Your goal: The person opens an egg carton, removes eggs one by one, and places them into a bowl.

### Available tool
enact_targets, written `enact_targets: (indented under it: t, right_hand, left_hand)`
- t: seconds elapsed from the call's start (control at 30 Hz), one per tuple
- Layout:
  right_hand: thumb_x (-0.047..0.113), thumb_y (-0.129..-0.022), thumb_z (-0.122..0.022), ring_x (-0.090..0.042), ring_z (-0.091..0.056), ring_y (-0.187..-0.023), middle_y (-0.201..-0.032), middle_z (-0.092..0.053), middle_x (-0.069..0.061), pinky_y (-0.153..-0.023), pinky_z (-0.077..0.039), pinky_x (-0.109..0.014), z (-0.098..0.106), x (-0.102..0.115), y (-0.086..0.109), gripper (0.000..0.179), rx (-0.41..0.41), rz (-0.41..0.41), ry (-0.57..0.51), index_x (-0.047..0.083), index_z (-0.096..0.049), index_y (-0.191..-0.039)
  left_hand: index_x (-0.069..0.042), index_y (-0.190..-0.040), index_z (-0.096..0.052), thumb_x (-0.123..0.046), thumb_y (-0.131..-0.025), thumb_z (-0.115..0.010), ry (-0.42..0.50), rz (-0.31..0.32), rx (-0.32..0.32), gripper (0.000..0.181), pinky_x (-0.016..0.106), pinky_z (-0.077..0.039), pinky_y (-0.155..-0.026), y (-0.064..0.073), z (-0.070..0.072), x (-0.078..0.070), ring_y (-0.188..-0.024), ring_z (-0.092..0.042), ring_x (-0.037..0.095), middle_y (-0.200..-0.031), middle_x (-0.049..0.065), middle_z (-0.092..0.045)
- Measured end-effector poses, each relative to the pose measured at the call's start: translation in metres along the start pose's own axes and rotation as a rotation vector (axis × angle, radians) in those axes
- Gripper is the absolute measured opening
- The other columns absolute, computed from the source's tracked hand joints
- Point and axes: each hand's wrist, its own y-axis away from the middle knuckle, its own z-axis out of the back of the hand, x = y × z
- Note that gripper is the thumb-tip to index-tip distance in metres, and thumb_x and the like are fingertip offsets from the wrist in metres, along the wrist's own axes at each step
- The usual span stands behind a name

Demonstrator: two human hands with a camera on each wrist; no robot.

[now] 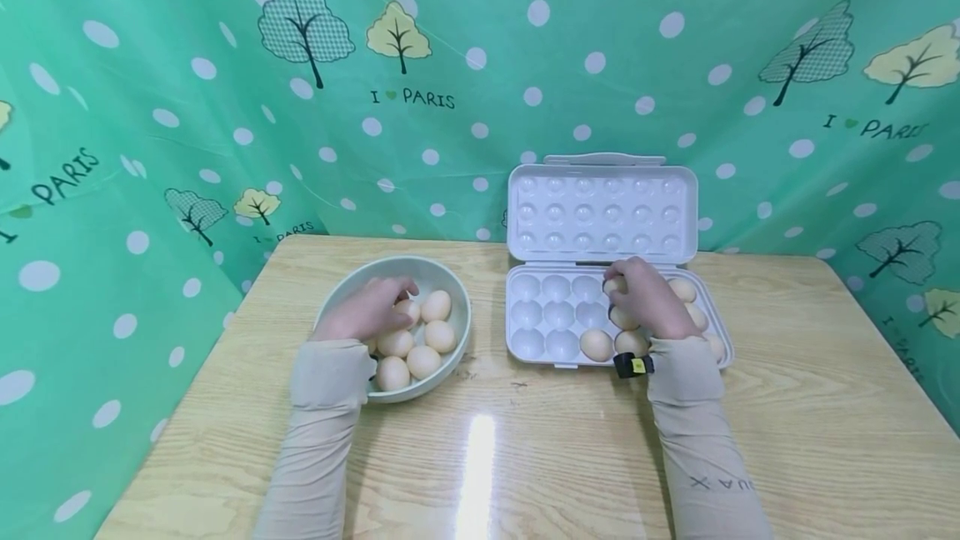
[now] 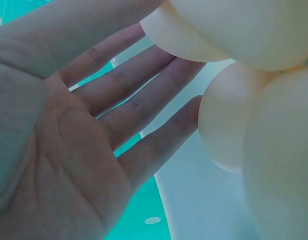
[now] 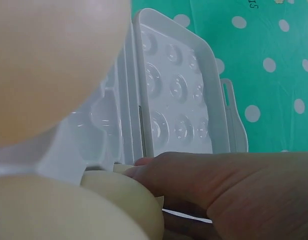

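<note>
In the head view, my left hand [image 1: 372, 307] reaches into a pale round bowl [image 1: 343, 282] of several cream-coloured eggs [image 1: 423, 362]. Its thumb and fingers lie either side of one egg [image 1: 407, 311]. The left wrist view shows the fingers [image 2: 139, 107] fairly straight, their tips against or behind eggs [image 2: 224, 125]. At the egg tray [image 1: 517, 357], my right hand [image 1: 651, 300] pinches an egg [image 1: 614, 285] at a back-row cup. Only a sliver of it shows by the thumb in the right wrist view. More eggs [image 1: 596, 346] sit in the tray's right part.
The tray's dimpled lid [image 1: 600, 227] stands raised behind it, close to the green patterned cloth [image 1: 480, 107]. Both containers are on a light wooden table [image 1: 555, 457]. A small black device [image 1: 628, 366] with a yellow label is at the right wrist.
</note>
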Motion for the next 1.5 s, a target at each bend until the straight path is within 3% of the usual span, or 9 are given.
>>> enact_targets:
  t: [0.27, 0.43, 0.67, 0.87, 1.1, 1.5]
  right_hand:
    - [-0.004, -0.089, -0.063, -0.038, -0.059, -0.098, -0.11, -0.063, -0.027, -0.089, -0.05, -0.053, 0.0, 0.003, -0.001, 0.022, -0.022, -0.01, 0.005, -0.009, -0.065, -0.11]
    - [-0.002, -0.088, -0.064, -0.039, -0.058, -0.101, -0.116, -0.062, -0.029, -0.088, -0.05, -0.053, 0.0, 0.003, -0.002, 0.025, -0.038, -0.033, -0.006, -0.01, -0.064, -0.112]
    - [0.002, -0.089, -0.063, -0.035, -0.055, -0.092, -0.118, -0.06, -0.028, -0.073, -0.049, -0.042, 0.002, 0.005, -0.001, 0.028, -0.086, -0.054, -0.032, -0.008, -0.063, -0.115]
    - [0.005, -0.09, -0.062, -0.034, -0.052, -0.09, -0.119, -0.056, -0.027, -0.07, -0.047, -0.038, 0.004, 0.008, 0.0, 0.031, -0.084, -0.08, -0.021, -0.007, -0.062, -0.119]
    - [0.003, -0.089, -0.062, -0.035, -0.052, -0.091, -0.117, -0.056, -0.028, -0.07, -0.047, -0.039, 0.006, 0.011, 0.003, 0.03, -0.106, -0.045, -0.023, -0.007, -0.062, -0.117]
    - [0.003, -0.087, -0.063, -0.033, -0.053, -0.086, -0.113, -0.058, -0.026, -0.065, -0.047, -0.037, 0.009, 0.018, 0.005, 0.032, -0.146, -0.001, -0.005, -0.007, -0.062, -0.118]
  left_hand:
    - [-0.001, -0.125, -0.061, -0.007, -0.091, -0.065, 0.007, 0.028, 0.008, 0.035, 0.047, -0.048, -0.1, 0.0, 0.0, -0.001, -0.108, -0.062, 0.028, -0.117, 0.015, -0.068]
    - [-0.001, -0.125, -0.062, -0.007, -0.09, -0.065, 0.005, 0.024, 0.004, 0.036, 0.047, -0.048, -0.1, 0.001, 0.0, -0.002, -0.108, -0.062, 0.028, -0.117, 0.015, -0.068]
    - [-0.001, -0.125, -0.062, -0.008, -0.091, -0.064, 0.008, 0.015, -0.005, 0.035, 0.046, -0.049, -0.099, 0.002, 0.0, -0.003, -0.105, -0.062, 0.028, -0.115, 0.015, -0.068]
    - [-0.001, -0.126, -0.061, -0.011, -0.092, -0.064, 0.015, 0.022, -0.009, 0.035, 0.047, -0.048, -0.099, 0.003, 0.0, -0.003, -0.106, -0.062, 0.03, -0.115, 0.016, -0.067]
    - [0.002, -0.126, -0.06, -0.017, -0.094, -0.067, -0.001, 0.026, -0.023, 0.039, 0.05, -0.049, -0.098, 0.004, 0.003, -0.004, -0.108, -0.061, 0.034, -0.116, 0.021, -0.066]
    - [0.003, -0.13, -0.058, -0.025, -0.096, -0.059, -0.003, 0.063, -0.052, 0.044, 0.051, -0.047, -0.102, 0.003, 0.007, -0.011, -0.114, -0.061, 0.037, -0.121, 0.022, -0.065]
